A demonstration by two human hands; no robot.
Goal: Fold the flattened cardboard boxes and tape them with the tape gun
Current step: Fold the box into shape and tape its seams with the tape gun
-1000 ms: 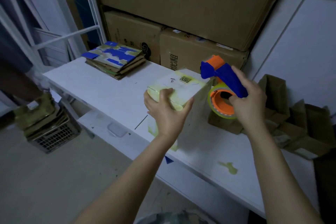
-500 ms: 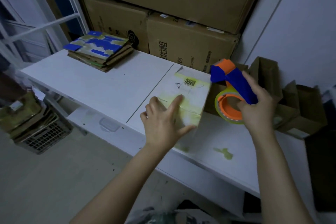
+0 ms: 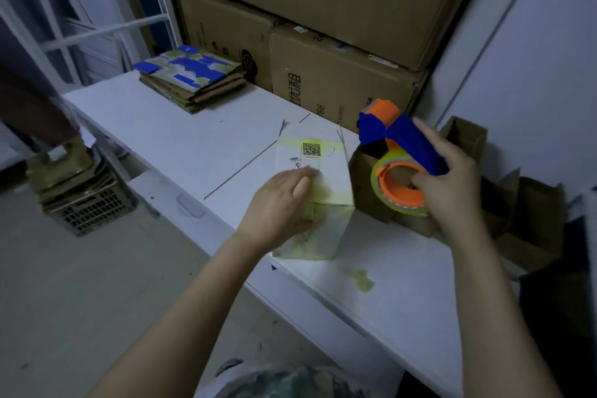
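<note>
Both hands are busy: the left hand [image 3: 281,203] lies across the near top edge of the white box [image 3: 332,178] standing at the front edge of the table [image 3: 181,139], fingers apparently pressing flat though blurred; the right hand [image 3: 452,191] grips the tape gun [image 3: 410,145] by its blue handle, just beside the box.

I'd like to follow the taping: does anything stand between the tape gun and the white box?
Nothing visible. The right hand holds the tape gun just right of the box, on which the left hand rests.
</note>
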